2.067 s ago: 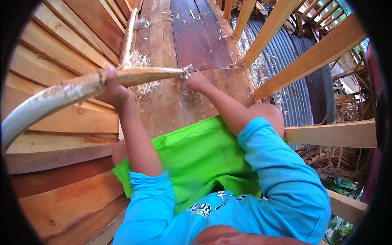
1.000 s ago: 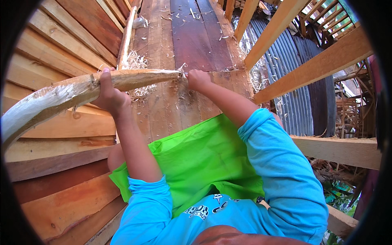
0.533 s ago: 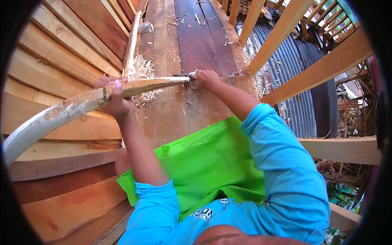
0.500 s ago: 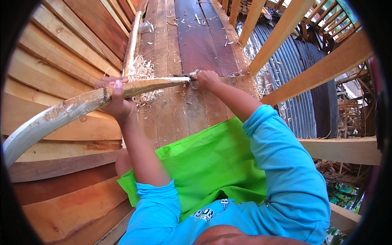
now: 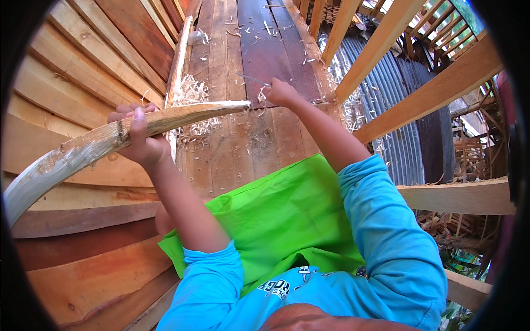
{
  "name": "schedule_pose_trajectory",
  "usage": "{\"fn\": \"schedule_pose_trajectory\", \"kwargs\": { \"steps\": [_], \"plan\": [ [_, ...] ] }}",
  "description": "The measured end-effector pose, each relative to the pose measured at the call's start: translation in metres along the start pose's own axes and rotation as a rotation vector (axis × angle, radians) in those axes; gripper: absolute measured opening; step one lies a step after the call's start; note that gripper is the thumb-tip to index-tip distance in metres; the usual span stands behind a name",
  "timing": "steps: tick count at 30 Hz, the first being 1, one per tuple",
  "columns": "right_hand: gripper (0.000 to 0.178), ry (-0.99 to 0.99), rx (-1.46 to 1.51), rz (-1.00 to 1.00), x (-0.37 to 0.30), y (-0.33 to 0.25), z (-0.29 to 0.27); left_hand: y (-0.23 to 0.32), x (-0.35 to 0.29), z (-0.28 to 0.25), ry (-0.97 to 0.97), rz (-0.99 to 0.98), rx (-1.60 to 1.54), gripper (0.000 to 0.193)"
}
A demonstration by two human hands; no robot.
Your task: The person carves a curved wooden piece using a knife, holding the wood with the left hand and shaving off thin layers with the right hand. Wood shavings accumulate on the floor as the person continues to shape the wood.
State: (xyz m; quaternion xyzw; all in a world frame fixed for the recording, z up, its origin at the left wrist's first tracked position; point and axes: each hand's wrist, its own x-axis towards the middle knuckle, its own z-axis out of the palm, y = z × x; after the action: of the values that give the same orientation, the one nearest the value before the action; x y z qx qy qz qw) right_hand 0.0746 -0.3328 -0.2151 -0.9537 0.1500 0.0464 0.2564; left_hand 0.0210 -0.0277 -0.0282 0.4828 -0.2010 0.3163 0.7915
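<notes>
The plank floor (image 5: 259, 143) stretched ahead, with stacked boards (image 5: 72, 88) rising at the left. Across the stack lay a long curved pole (image 5: 110, 140) (bark partly stripped, pale at its near end), its thin tip reaching over the floor. The left hand (image 5: 138, 138) was clenched around the pole near its middle. The right hand (image 5: 281, 92) was closed on a thin blade (image 5: 251, 80) just beyond the pole's tip. Wood shavings (image 5: 190, 94) lay scattered beneath.
</notes>
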Motion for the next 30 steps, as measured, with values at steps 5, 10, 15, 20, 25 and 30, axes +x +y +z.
{"fn": "schedule_pose_trajectory", "kwargs": {
  "steps": [5, 10, 15, 20, 25, 30],
  "plan": [
    [0.054, -0.037, 0.143, 0.147, -0.015, -0.022, 0.013, 0.022, 0.007, -0.013, 0.039, 0.071, 0.064, 0.017],
    [0.042, -0.102, 0.725, -0.018, -0.018, -0.026, 0.042, 0.028, 0.009, -0.007, 0.136, 0.108, 0.084, 0.016],
    [0.045, -0.375, 0.895, -0.125, -0.030, -0.049, 0.048, 0.037, 0.010, -0.008, 0.229, 0.093, 0.100, 0.021],
    [0.052, -0.372, 0.842, -0.111, -0.040, -0.065, 0.035, 0.037, 0.009, -0.012, 0.284, 0.070, 0.058, 0.023],
    [0.045, -0.256, 0.631, -0.139, -0.040, -0.066, 0.037, 0.039, 0.007, -0.003, 0.323, 0.050, -0.001, 0.021],
    [0.028, -0.212, 0.895, -0.149, -0.044, -0.070, 0.039, 0.036, 0.005, -0.002, 0.315, 0.082, 0.014, 0.020]
  ]
}}
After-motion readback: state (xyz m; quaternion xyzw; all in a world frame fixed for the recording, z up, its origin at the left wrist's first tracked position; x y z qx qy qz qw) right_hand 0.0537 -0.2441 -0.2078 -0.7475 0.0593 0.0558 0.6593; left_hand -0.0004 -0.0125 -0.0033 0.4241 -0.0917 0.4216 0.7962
